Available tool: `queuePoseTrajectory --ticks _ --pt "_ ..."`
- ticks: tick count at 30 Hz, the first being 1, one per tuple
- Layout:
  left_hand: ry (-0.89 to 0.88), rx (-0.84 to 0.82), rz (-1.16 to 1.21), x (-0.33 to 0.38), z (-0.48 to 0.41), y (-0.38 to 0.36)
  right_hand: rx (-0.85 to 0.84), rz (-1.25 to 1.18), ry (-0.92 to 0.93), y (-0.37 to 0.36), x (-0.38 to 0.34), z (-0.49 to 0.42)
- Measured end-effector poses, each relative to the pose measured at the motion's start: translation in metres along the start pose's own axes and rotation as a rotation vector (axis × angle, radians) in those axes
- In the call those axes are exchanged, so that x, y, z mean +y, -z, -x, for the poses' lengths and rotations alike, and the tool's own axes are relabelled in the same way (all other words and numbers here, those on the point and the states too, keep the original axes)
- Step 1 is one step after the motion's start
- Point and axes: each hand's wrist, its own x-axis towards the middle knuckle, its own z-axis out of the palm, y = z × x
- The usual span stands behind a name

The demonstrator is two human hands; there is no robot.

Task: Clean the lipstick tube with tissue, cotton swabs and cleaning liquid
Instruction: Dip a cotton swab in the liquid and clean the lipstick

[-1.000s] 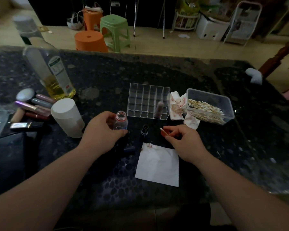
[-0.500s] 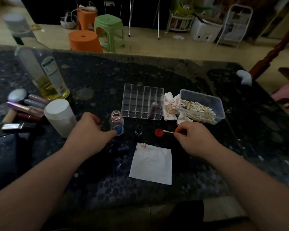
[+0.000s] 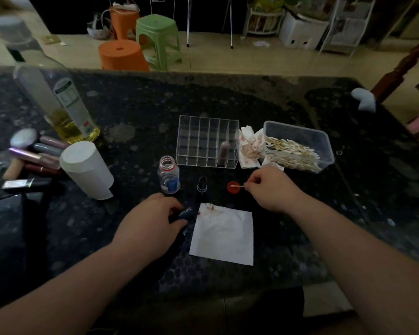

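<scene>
Just right of centre frame, the right hand (image 3: 269, 189) pinches a cotton swab (image 3: 237, 186) between its fingers (image 3: 253, 183), the tip dipped in a small red cap (image 3: 232, 188). That cap is light and shallow, so a sideways push could slide or tip it and spill the liquid onto the tabletop (image 3: 300, 238). The lipstick tube (image 3: 202, 183) stands upright between the cap and the uncapped bottle (image 3: 169, 176). Below them the left hand (image 3: 150, 223) curls around a dark blue piece (image 3: 186, 213) at the edge of the tissue (image 3: 224, 238), and lifting it carelessly could topple either one.
</scene>
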Motion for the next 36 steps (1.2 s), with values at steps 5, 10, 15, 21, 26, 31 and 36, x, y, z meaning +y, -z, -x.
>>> queuePoseTrajectory --ticks 5,10,15,21,26,31,36 --pt "0.053 -0.031 0.090 0.003 -0.004 0.004 0.022 -0.167 -0.029 -0.001 0.001 0.000" --pt "0.133 -0.122 0.396 0.005 0.002 0.016 0.033 -0.290 -0.107 -0.002 0.002 0.004" --pt "0.225 -0.222 0.834 0.007 0.009 0.023 0.019 -0.245 -0.134 -0.002 -0.003 0.007" --pt "0.463 -0.308 1.416 0.016 0.018 0.028 0.095 -0.324 -0.148 0.002 -0.007 0.014" --pt "0.519 -0.384 1.541 0.023 0.025 0.035 0.107 -0.375 -0.168 -0.006 -0.001 0.017" --pt "0.497 -0.468 1.577 0.024 0.029 0.038 0.168 -0.377 -0.109 0.005 -0.012 0.029" --pt "0.397 -0.518 1.597 0.026 0.033 0.050 0.168 -0.432 0.064 0.048 -0.048 0.080"
